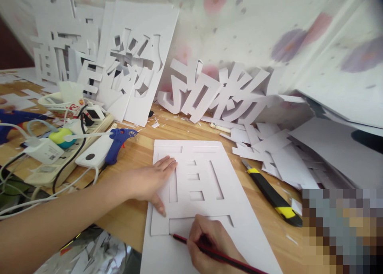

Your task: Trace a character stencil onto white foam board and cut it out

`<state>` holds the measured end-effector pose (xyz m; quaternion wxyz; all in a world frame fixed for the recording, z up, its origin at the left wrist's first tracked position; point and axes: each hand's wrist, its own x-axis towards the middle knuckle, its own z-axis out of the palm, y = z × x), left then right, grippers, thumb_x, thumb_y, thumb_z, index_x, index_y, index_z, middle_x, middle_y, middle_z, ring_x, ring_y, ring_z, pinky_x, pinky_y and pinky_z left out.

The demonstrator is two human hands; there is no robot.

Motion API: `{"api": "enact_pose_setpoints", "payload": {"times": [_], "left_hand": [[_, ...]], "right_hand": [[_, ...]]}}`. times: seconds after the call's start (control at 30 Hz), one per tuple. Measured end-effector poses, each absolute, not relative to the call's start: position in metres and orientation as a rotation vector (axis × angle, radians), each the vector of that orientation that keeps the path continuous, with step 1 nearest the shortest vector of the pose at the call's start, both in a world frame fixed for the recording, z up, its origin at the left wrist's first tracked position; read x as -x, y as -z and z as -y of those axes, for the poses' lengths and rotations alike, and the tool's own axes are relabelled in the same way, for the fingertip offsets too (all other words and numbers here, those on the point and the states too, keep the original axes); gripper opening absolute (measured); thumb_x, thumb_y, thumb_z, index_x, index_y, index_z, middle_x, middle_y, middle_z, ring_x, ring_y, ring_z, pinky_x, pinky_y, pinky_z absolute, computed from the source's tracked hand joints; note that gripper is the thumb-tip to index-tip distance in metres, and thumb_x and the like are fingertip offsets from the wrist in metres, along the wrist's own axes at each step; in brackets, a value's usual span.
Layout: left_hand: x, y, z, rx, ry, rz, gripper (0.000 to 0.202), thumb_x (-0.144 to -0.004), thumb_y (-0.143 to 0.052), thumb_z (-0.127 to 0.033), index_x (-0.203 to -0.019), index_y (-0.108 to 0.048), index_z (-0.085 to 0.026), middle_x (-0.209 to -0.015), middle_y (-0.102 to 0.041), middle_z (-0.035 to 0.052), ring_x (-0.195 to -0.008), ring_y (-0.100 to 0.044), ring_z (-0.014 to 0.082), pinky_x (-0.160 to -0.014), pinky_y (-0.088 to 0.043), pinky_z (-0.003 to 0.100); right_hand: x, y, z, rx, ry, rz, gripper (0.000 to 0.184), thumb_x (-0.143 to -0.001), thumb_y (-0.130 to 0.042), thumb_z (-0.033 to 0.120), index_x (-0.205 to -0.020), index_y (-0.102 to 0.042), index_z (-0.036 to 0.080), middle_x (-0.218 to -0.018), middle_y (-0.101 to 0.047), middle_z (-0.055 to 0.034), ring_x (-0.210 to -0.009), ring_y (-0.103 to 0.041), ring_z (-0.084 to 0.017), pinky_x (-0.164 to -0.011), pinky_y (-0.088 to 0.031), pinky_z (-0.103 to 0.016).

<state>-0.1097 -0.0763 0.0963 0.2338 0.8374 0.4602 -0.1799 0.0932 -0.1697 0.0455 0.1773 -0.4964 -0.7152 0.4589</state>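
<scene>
Pencil in right hand, left hand on white cutout

The person's own hands came to two, one left hand and one right hand. There was one pencil, one white board under the hands, and three small slots down that board's middle. One knife and two blue glue guns were in view. Two cut-out characters stood farther back, and two purple flowers showed behind. The paper scraps were too many to count.
</scene>
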Motion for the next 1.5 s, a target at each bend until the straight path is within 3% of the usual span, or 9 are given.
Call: {"api": "enact_pose_setpoints", "payload": {"times": [0.4,0.6,0.7,0.83,0.93,1.1,1.2,1.33,1.5], "left_hand": [[0.111,-0.095,0.078,-2.289,0.407,-1.266,0.121,-0.052,-0.077,-0.042,-0.140,-0.004,-0.002,-0.146,0.004,0.0219,-0.135,0.004,0.0270,-0.108,-0.013,0.038],[0.110,-0.099,0.081,-2.284,0.434,-1.273,0.118,-0.054,-0.076,-0.039,-0.139,-0.003,-0.001,-0.145,0.005,0.0221,-0.135,0.004,0.0265,-0.108,-0.012,0.038],[0.110,-0.099,0.080,-2.286,0.441,-1.271,0.119,-0.054,-0.077,-0.041,-0.139,-0.003,0.000,-0.145,0.005,0.0218,-0.135,0.004,0.0262,-0.108,-0.012,0.037],[0.109,-0.100,0.079,-2.282,0.439,-1.274,0.120,-0.054,-0.077,-0.041,-0.138,-0.004,0.001,-0.145,0.005,0.0221,-0.134,0.004,0.0269,-0.108,-0.012,0.038],[0.110,-0.100,0.079,-2.273,0.427,-1.281,0.120,-0.053,-0.078,-0.040,-0.139,-0.005,-0.001,-0.145,0.004,0.0217,-0.135,0.003,0.0269,-0.107,-0.013,0.038],[0.113,-0.097,0.080,-2.239,0.351,-1.303,0.121,-0.050,-0.080,-0.038,-0.139,-0.006,-0.003,-0.145,0.002,0.0211,-0.135,0.000,0.0263,-0.107,-0.015,0.038],[0.113,-0.098,0.081,-2.215,0.321,-1.312,0.121,-0.048,-0.081,-0.035,-0.139,-0.007,-0.003,-0.144,0.002,0.0215,-0.135,-0.001,0.0268,-0.107,-0.015,0.039],[0.112,-0.101,0.083,-2.188,0.304,-1.327,0.119,-0.046,-0.081,-0.030,-0.138,-0.010,-0.002,-0.144,0.000,0.0221,-0.134,-0.002,0.0279,-0.107,-0.015,0.041],[0.113,-0.098,0.081,-2.189,0.304,-1.331,0.122,-0.044,-0.082,-0.032,-0.139,-0.010,-0.003,-0.144,0.000,0.0209,-0.135,-0.001,0.0275,-0.107,-0.015,0.040]], "right_hand": [[-0.096,-0.035,0.168,1.182,-1.500,1.742,0.016,-0.074,-0.048,0.020,-0.064,-0.037,0.023,-0.054,-0.045,0.0045,-0.046,-0.040,-0.009,-0.044,-0.028,-0.022],[-0.096,-0.031,0.163,1.049,-1.572,1.577,0.022,-0.083,-0.048,0.039,-0.072,-0.040,0.022,-0.057,-0.054,0.0023,-0.050,-0.040,-0.010,-0.047,-0.029,-0.022],[-0.095,-0.031,0.163,1.177,-1.385,1.560,0.027,-0.083,-0.046,0.047,-0.076,-0.044,0.022,-0.059,-0.058,0.0009,-0.050,-0.042,-0.010,-0.047,-0.029,-0.021],[-0.104,-0.038,0.162,1.356,-1.047,1.676,0.027,-0.086,-0.043,0.046,-0.090,-0.055,0.023,-0.071,-0.065,-0.0006,-0.047,-0.048,-0.010,-0.047,-0.037,-0.021],[-0.122,-0.051,0.153,1.377,-0.790,1.850,0.026,-0.087,-0.040,0.043,-0.083,-0.059,0.025,-0.066,-0.063,0.0009,-0.047,-0.052,-0.011,-0.050,-0.041,-0.020],[-0.158,-0.066,0.121,1.644,-0.411,2.014,0.028,-0.088,-0.037,0.043,-0.073,-0.051,0.024,-0.063,-0.058,0.0025,-0.058,-0.055,-0.013,-0.056,-0.042,-0.023],[-0.171,-0.060,0.099,1.764,-0.217,2.012,0.026,-0.082,-0.046,0.048,-0.076,-0.045,0.023,-0.069,-0.057,0.0010,-0.058,-0.054,-0.016,-0.053,-0.042,-0.026],[-0.171,-0.048,0.082,1.761,-0.159,2.038,0.030,-0.075,-0.054,0.047,-0.087,-0.044,0.022,-0.087,-0.059,-0.0059,-0.078,-0.059,-0.021,-0.064,-0.047,-0.032],[-0.158,-0.043,0.078,1.878,-0.113,2.028,0.027,-0.072,-0.059,0.036,-0.089,-0.044,0.020,-0.095,-0.058,-0.0101,-0.089,-0.057,-0.027,-0.072,-0.047,-0.038]]}}
